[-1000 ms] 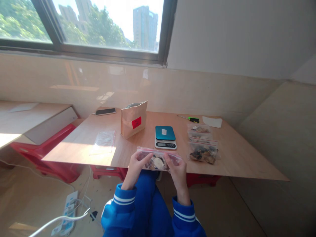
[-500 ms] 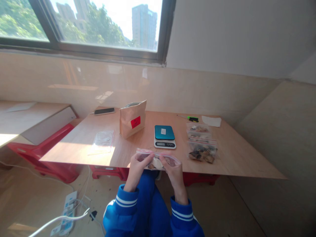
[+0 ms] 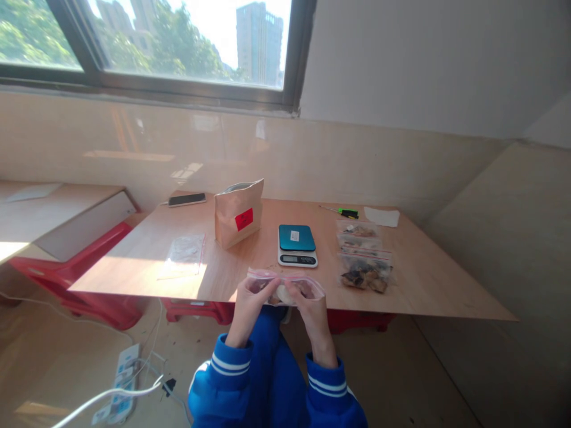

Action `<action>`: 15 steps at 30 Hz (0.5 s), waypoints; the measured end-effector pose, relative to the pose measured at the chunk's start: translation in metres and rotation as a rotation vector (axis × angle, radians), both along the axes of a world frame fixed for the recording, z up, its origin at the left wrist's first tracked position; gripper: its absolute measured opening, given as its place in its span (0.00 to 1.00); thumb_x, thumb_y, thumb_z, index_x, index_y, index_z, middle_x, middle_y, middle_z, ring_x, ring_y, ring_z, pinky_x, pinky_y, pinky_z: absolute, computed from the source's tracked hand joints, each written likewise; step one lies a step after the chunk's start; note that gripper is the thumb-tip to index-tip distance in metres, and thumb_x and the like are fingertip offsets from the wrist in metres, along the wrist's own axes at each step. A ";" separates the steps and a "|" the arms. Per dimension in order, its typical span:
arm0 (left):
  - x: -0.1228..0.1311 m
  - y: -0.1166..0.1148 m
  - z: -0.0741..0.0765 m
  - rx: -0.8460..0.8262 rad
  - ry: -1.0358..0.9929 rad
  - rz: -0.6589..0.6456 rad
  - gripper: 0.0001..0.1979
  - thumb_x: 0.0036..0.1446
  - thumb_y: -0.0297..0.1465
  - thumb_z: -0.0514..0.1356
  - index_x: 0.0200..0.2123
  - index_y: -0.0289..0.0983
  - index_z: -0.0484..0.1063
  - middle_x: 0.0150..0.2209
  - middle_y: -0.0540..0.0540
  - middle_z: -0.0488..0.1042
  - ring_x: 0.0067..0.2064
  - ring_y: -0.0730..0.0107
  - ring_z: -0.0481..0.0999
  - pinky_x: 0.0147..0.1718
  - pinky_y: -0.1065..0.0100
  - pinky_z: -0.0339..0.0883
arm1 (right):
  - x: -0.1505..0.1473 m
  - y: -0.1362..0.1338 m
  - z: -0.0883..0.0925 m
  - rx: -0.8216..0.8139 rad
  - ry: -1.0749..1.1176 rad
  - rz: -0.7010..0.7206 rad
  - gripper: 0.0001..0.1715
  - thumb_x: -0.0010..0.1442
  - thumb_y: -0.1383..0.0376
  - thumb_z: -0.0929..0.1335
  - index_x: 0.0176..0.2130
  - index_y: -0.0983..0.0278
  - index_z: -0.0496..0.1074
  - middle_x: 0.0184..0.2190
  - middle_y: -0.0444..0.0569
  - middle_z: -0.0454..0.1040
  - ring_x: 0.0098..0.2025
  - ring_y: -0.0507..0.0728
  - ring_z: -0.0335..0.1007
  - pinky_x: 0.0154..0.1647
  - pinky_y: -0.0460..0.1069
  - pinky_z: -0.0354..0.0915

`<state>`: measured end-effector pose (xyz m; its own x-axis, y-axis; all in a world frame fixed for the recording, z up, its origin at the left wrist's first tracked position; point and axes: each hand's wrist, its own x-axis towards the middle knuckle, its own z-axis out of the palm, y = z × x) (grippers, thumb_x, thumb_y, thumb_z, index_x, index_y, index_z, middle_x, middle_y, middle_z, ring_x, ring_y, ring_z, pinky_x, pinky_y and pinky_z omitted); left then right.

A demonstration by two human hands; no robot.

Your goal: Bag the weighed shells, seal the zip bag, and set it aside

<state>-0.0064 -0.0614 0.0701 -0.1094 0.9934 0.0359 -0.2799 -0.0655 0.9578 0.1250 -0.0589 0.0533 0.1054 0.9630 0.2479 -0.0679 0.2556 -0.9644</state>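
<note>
A clear zip-lock bag (image 3: 282, 294) with brown and pale dried pieces inside is held at the table's front edge. My left hand (image 3: 250, 302) pinches its left side, thumb at the zip rim. On the other side, my right hand (image 3: 309, 306) grips the rim in the same way, the thumbs close together near the middle. Just beyond the bag stands a digital kitchen scale (image 3: 297, 245) with a blue plate, nothing on it but a small label. A brown paper pouch (image 3: 238, 220) with a red label stands upright, open at the top, left of the scale.
Several filled zip-lock bags (image 3: 366, 274) lie in a column on the right. Behind them are a green-and-black screwdriver (image 3: 348, 213) and white paper (image 3: 382, 217). To the left lie empty plastic bags (image 3: 184, 254) and a phone (image 3: 187, 200). A power strip (image 3: 122, 380) is on the floor.
Both hands still hold the bag at its rim. The thumbs have drawn slightly closer together, and the right hand has shifted a little to the left. The camera view has moved slightly.
</note>
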 end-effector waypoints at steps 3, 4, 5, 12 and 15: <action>0.001 -0.001 0.001 0.024 -0.003 -0.024 0.11 0.44 0.35 0.69 0.30 0.33 0.78 0.31 0.45 0.80 0.35 0.65 0.77 0.36 0.68 0.71 | 0.000 0.000 0.000 0.037 -0.005 -0.044 0.07 0.54 0.60 0.72 0.30 0.63 0.76 0.30 0.47 0.78 0.36 0.56 0.74 0.41 0.50 0.70; 0.001 -0.001 0.001 0.029 -0.003 -0.033 0.12 0.45 0.36 0.69 0.30 0.34 0.78 0.31 0.45 0.80 0.34 0.65 0.77 0.35 0.68 0.71 | 0.000 0.000 0.000 0.051 -0.006 -0.055 0.07 0.54 0.61 0.72 0.30 0.63 0.76 0.30 0.47 0.78 0.35 0.56 0.74 0.40 0.50 0.69; 0.001 -0.001 0.001 0.030 -0.002 -0.039 0.12 0.45 0.36 0.68 0.30 0.34 0.78 0.31 0.45 0.80 0.34 0.66 0.77 0.35 0.68 0.71 | 0.000 0.000 0.000 0.058 -0.002 -0.063 0.07 0.54 0.61 0.72 0.30 0.63 0.76 0.29 0.46 0.78 0.35 0.55 0.74 0.40 0.49 0.69; 0.000 0.000 -0.001 0.001 0.076 0.045 0.13 0.46 0.39 0.67 0.28 0.33 0.78 0.26 0.46 0.79 0.28 0.68 0.76 0.31 0.69 0.70 | -0.003 -0.001 -0.006 -0.033 0.055 -0.012 0.10 0.54 0.59 0.72 0.35 0.63 0.76 0.33 0.48 0.79 0.37 0.57 0.76 0.43 0.52 0.71; 0.000 0.000 -0.002 0.010 0.112 0.117 0.14 0.46 0.39 0.67 0.29 0.33 0.79 0.26 0.46 0.80 0.28 0.67 0.77 0.31 0.68 0.70 | -0.004 -0.002 -0.003 -0.027 0.043 0.018 0.11 0.55 0.58 0.71 0.36 0.63 0.77 0.35 0.49 0.80 0.39 0.58 0.76 0.44 0.52 0.71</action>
